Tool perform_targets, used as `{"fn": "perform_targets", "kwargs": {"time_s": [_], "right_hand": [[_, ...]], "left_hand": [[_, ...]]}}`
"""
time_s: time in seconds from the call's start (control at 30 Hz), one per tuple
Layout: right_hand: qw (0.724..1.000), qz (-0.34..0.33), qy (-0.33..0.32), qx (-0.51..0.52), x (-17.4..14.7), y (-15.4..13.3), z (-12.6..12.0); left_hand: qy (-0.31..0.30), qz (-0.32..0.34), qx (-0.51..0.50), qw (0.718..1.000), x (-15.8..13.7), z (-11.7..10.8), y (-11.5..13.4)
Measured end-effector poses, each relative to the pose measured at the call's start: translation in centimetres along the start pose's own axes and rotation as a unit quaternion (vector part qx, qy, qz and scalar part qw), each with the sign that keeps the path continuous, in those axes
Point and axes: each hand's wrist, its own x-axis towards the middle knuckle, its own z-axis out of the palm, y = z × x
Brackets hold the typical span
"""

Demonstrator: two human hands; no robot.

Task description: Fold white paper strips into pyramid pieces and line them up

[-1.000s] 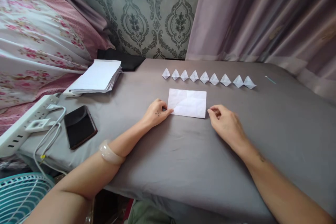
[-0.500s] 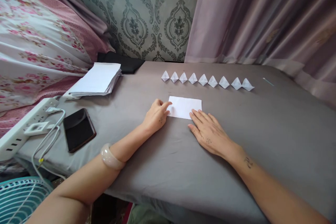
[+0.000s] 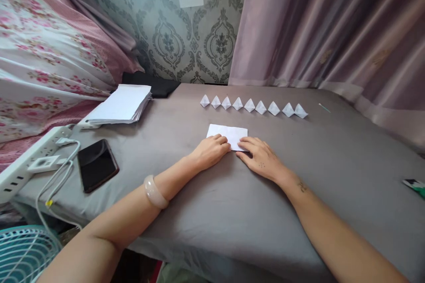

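Note:
A white paper rectangle (image 3: 236, 133) lies flat on the grey cloth in front of me, its long side facing me. My left hand (image 3: 214, 150) covers the paper's near left part, with bent fingers pressed together on its near edge. At the near right corner, my right hand (image 3: 259, 154) has its fingertips on top of the paper and its thumb at the edge, closed on it. Beyond the paper stands a row of several small folded white paper shapes (image 3: 249, 105) with pointed tops.
To the left are a stack of white paper (image 3: 121, 102), a black phone (image 3: 97, 166) and a white power strip (image 3: 43, 157) with cables. A thin stick (image 3: 324, 107) lies at the back right. A green-handled object (image 3: 416, 185) shows at the right edge. A fan (image 3: 26, 254) stands below left.
My left hand has slid right along the paper's near edge and now covers part of it. My right hand's fingers have bent at the corner. The view has shifted slightly.

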Motion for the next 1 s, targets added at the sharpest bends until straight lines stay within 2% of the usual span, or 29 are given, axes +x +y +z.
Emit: {"fn": "perform_targets", "kwargs": {"time_s": [0.13,0.27,0.37,0.47,0.57,0.63,0.7,0.8,1.0], "right_hand": [[0.995,-0.049,0.0,-0.091,0.1,-0.4,-0.4],[0.98,-0.061,-0.007,-0.187,0.5,-2.8,-0.3],[0.981,-0.065,0.006,-0.185,0.6,-4.9,-0.2],[0.99,-0.069,-0.001,-0.123,0.3,-5.9,-0.5],[0.999,-0.032,0.006,-0.022,-0.3,-5.0,-1.0],[1.0,0.007,0.006,0.008,-0.7,-3.7,-1.1],[0.999,0.037,-0.005,0.024,-0.8,-2.2,-1.1],[0.998,0.048,-0.021,0.041,-0.5,-0.5,-0.6],[0.997,0.041,0.002,0.058,0.7,0.9,0.6]], "left_hand": [[-0.024,0.003,0.078,0.997,-0.4,-0.8,0.4],[-0.033,-0.033,0.063,0.997,-0.8,-1.0,0.7],[-0.003,-0.051,0.005,0.999,-1.1,-0.6,0.5],[0.014,-0.051,-0.045,0.998,-1.4,0.0,0.1],[0.067,-0.061,-0.065,0.994,-1.7,0.4,-0.6],[0.096,-0.078,-0.082,0.989,-1.8,0.7,-1.2],[0.096,-0.102,-0.113,0.984,-1.9,0.9,-1.7],[0.09,-0.125,-0.144,0.978,-1.9,1.1,-2.2],[0.084,-0.143,-0.117,0.979,-2.1,1.0,-1.9]]}}
